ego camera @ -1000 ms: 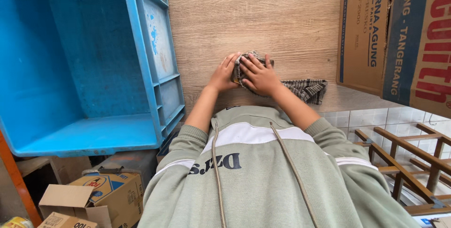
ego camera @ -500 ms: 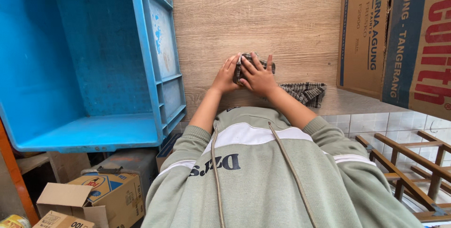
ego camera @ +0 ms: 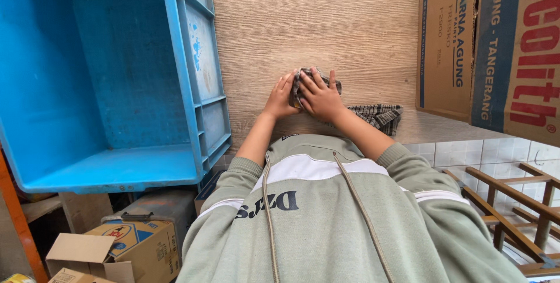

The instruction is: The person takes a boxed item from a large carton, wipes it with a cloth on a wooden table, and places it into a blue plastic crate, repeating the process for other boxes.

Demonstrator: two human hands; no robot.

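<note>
The person is wearing a sage-green hooded sweatshirt (ego camera: 326, 225) with a white band across the chest, dark lettering beneath it, and two beige drawstrings hanging down. Ribbed cuffs are sitting pushed up the bare forearms.

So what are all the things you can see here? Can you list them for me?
folded cloth: one, dark checked, on the table under both hands
second cloth: one, dark checked, at the table edge beside the right forearm
wooden table: one, light brown, centre
plastic crate: one, blue, left of the table
tall cartons: two, brown and blue, right side
small boxes: several, brown with some blue, lower left
wooden frame: one, brown, lower right
tiled surface: white, below the cartons
hoodie: one, pale green, the person's own
left hand: on the cloth
right hand: on the cloth
</note>
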